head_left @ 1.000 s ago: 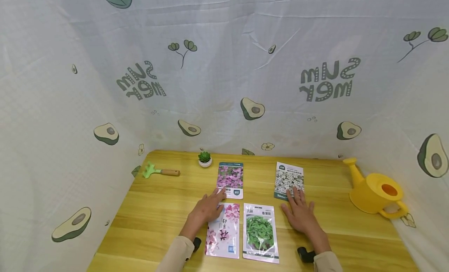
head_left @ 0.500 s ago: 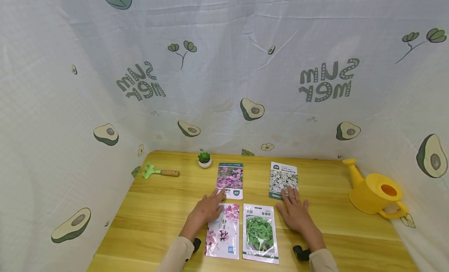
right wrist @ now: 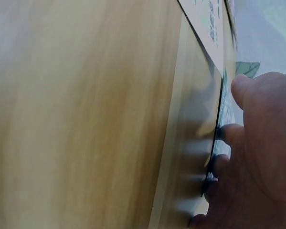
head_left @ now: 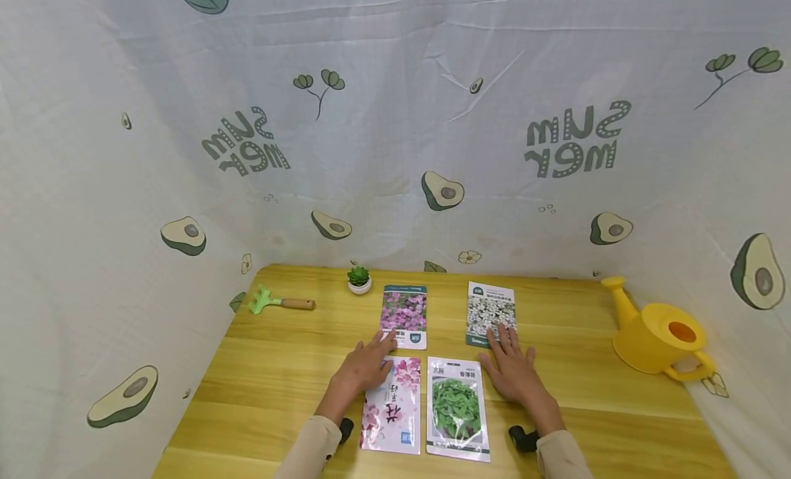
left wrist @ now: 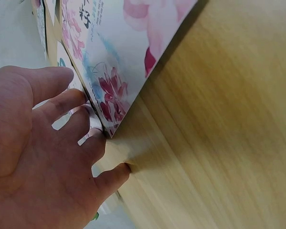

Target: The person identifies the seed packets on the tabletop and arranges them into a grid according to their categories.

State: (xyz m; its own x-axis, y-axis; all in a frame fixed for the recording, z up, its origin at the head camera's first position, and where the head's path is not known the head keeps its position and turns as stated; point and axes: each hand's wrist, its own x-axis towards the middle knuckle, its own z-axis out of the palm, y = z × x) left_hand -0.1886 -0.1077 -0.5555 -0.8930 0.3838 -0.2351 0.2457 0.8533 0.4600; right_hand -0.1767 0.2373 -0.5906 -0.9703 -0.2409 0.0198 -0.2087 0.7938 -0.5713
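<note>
Four flat seed packets would exceed my counting, so several seed packets lie on the wooden table. My left hand (head_left: 364, 367) rests with extended fingers on the lower edge of the purple-flower packet (head_left: 404, 311), above the pink-blossom packet (head_left: 391, 414). In the left wrist view that pink-blossom packet (left wrist: 116, 52) lies beside the left hand (left wrist: 47, 152). My right hand (head_left: 511, 374) touches the lower part of the white-flower packet (head_left: 490, 309) with spread fingertips. The green-leaf packet (head_left: 457, 410) lies between the hands, nearer to me. In the right wrist view, the right hand's (right wrist: 257, 157) fingertips meet the packet's edge.
A small potted succulent (head_left: 359, 281) stands at the back. Left of it lies a green toy rake (head_left: 281, 301) with a wooden handle. At the right stands a yellow watering can (head_left: 658, 338). A printed white curtain (head_left: 383, 143) closes off the table's back and sides.
My right hand has slid the white-flower packet leftward along the table, nearer to the purple-flower packet. The left hand and the other packets have stayed in place.
</note>
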